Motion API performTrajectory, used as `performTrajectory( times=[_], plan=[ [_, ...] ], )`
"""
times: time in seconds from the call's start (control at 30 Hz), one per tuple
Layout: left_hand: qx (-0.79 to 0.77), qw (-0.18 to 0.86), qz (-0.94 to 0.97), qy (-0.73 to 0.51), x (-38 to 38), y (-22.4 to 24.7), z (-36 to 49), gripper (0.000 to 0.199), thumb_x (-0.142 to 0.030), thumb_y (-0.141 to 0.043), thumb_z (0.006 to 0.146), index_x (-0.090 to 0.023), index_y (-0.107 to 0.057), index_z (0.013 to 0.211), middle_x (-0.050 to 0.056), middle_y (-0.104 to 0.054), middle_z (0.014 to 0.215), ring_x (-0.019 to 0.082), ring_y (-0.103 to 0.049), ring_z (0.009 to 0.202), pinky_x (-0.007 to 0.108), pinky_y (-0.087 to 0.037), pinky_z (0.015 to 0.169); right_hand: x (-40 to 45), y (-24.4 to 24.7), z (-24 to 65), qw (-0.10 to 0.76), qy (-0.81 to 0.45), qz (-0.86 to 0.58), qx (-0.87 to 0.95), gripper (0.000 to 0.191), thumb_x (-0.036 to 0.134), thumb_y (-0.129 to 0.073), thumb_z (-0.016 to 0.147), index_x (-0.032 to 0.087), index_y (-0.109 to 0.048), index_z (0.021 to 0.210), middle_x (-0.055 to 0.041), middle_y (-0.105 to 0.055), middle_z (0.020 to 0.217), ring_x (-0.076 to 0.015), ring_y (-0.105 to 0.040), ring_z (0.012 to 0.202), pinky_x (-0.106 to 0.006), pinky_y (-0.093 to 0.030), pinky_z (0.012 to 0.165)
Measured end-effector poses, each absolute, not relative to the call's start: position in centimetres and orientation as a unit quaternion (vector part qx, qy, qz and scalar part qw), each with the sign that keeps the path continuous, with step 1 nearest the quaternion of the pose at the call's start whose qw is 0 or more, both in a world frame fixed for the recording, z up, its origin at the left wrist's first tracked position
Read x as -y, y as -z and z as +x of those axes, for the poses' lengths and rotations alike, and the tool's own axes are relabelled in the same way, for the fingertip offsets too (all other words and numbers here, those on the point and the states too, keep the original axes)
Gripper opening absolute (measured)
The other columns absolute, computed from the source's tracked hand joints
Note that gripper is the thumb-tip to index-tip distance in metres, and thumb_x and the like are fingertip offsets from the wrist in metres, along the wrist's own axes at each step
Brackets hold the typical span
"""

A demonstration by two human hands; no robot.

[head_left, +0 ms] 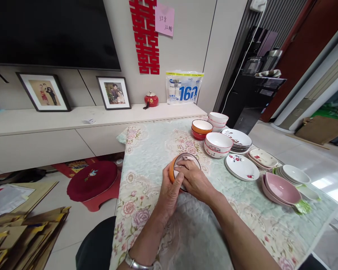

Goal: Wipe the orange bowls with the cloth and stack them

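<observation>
My left hand (170, 191) grips the side of an orange bowl (172, 172) with a dark rim, its thumb over the near edge. The bowl is tilted, its white inside turned partly toward me. My right hand (193, 176) reaches into it, fingers bent around a white cloth (188, 159) pressed on the inner wall. Most of the cloth is hidden by my fingers, and whether it is fabric or paper I cannot tell. Both hands are just above the flowered tablecloth (146, 161).
To the right stand an orange bowl on a red one (202, 129), white bowls (218, 144), stacked plates (242, 167), a rectangular dish (263, 157) and pink leaf-handled bowls (281, 189). A red stool (92, 180) and flattened cardboard (25, 240) are at left.
</observation>
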State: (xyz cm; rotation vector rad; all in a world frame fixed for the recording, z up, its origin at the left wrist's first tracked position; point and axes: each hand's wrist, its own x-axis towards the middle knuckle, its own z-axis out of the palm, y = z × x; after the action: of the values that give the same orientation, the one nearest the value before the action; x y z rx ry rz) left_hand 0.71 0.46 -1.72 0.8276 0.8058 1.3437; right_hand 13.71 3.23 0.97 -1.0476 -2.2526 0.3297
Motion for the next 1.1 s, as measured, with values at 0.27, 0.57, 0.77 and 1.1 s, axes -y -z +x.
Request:
performTrajectory(
  times=[0.27, 0.57, 0.77, 1.1],
  plan=[
    [-0.424, 0.511, 0.430, -0.611, -1.0, 2.1, -0.1, 0.081, -0.053, -0.070, 0.081, -0.020, -0.033, 0.145, 0.017, -0.041, 0.152, 0.030, -0.043, 0.140, 0.045, -0.035, 0.116, -2.2, -2.7, 13.1, 0.290, -0.319, -0.376, 0.820, 0.025, 0.019, -0.045, 0.097, 0.024, -0.062, 0.115, -0.0028, -0.063, 0.100, -0.0175, -0.059, 0.091, -0.031, -0.050, 0.084],
    [-0.412, 0.522, 0.391, -0.637, -1.3, 2.2, -1.0, 0.066, -0.052, -0.058, 0.090, -0.025, -0.035, 0.146, 0.013, -0.051, 0.145, 0.029, -0.051, 0.133, 0.044, -0.044, 0.108, -1.8, -2.5, 12.6, 0.243, -0.285, -0.304, 0.876, 0.049, 0.004, -0.056, 0.075, 0.023, -0.059, 0.120, -0.0057, -0.062, 0.122, -0.0221, -0.056, 0.114, -0.037, -0.044, 0.098],
    [-0.442, 0.490, 0.386, -0.644, -1.9, 2.6, -1.3, 0.059, -0.050, -0.060, 0.088, -0.024, -0.046, 0.139, 0.011, -0.057, 0.138, 0.029, -0.052, 0.131, 0.044, -0.044, 0.109, -2.5, -0.7, 12.8, 0.184, -0.111, -0.382, 0.899, 0.042, -0.003, -0.049, 0.082, 0.025, -0.063, 0.110, -0.0057, -0.065, 0.116, -0.0215, -0.055, 0.116, -0.044, -0.032, 0.106],
    [-0.397, 0.564, 0.319, -0.650, -1.3, 1.6, -0.2, 0.064, -0.048, -0.065, 0.086, -0.024, -0.039, 0.140, 0.012, -0.057, 0.136, 0.027, -0.058, 0.124, 0.042, -0.047, 0.105, -1.4, -0.4, 10.1, 0.305, -0.215, -0.443, 0.815, 0.015, 0.011, -0.053, 0.087, 0.020, -0.059, 0.097, -0.0057, -0.068, 0.096, -0.0197, -0.063, 0.085, -0.028, -0.047, 0.074]
  ],
)
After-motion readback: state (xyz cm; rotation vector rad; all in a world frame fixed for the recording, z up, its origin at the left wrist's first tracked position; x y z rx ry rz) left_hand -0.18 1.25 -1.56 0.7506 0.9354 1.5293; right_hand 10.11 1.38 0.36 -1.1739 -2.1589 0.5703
